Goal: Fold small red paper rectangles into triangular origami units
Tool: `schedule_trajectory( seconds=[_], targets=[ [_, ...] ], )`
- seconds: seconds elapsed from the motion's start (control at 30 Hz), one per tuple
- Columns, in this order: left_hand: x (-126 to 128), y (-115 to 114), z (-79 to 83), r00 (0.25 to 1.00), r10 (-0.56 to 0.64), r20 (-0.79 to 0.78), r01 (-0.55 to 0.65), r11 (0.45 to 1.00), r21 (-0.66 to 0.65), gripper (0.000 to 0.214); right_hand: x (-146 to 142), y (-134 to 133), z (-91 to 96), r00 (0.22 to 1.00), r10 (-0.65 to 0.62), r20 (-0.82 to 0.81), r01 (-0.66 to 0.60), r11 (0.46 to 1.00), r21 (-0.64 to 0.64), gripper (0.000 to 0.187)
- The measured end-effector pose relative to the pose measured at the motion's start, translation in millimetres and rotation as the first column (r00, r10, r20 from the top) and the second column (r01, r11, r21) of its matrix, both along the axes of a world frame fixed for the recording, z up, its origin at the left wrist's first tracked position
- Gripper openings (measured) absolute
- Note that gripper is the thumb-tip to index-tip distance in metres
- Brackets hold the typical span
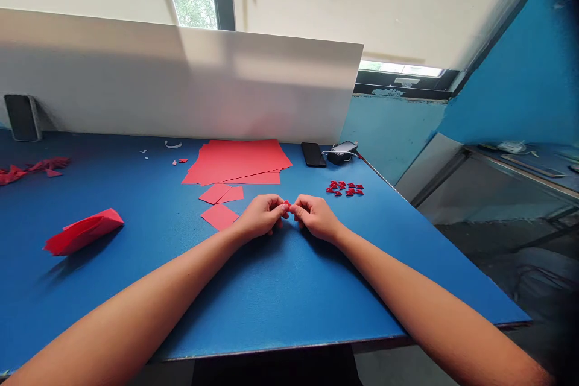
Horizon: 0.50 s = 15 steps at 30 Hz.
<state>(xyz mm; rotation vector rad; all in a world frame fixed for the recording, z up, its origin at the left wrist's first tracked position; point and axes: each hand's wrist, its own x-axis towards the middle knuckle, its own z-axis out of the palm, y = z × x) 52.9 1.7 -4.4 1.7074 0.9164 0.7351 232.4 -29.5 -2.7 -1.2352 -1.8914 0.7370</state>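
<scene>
Between my two hands, a little above the blue table (253, 301), is a small folded piece of red paper (287, 205). My left hand (263, 215) pinches it from the left with thumb and fingers. From the other side my right hand (315, 216) pinches its right end. Fingers cover most of the piece, so its exact shape is hard to make out. Beside my left hand lie several red paper squares (219, 217). Small folded red paper triangles (350, 192) sit in a group beyond my right hand.
Large red sheets (244, 160) lie stacked at the back. A black phone (313, 155) and a dark device with a white cable (342, 152) are right of them. At left stand a folded red paper piece (85, 232), red scraps (34, 170) and a propped phone (22, 117).
</scene>
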Motion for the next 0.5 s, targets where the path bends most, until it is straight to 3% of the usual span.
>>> schedule_trajectory(
  seconds=[0.1,0.2,0.3,0.37,0.5],
  targets=[
    [-0.3,-0.2,2.4,0.999,0.015,0.040,-0.013,0.999,-0.031,0.027,-0.4,-0.9,-0.9,1.000,0.027,-0.010,-0.027,0.998,0.049,0.015],
    [-0.9,-0.5,4.9,0.996,0.027,0.089,-0.021,0.997,-0.070,0.024,1.3,-0.6,-3.0,0.999,0.024,0.032,-0.031,0.969,0.244,0.029],
    [-1.3,-0.8,5.7,0.990,0.039,0.135,-0.026,0.995,-0.097,0.023,3.9,0.9,-4.2,0.995,0.004,0.103,-0.045,0.917,0.397,0.013],
    [-1.6,-1.2,6.1,0.987,0.046,0.155,-0.029,0.994,-0.110,0.022,5.5,2.0,-4.2,0.991,0.004,0.133,-0.060,0.904,0.422,0.008],
    [-3.0,-2.1,9.2,0.983,0.056,0.175,-0.030,0.989,-0.146,0.023,8.2,3.4,-4.4,0.982,-0.009,0.191,-0.081,0.883,0.462,0.017]
  ],
)
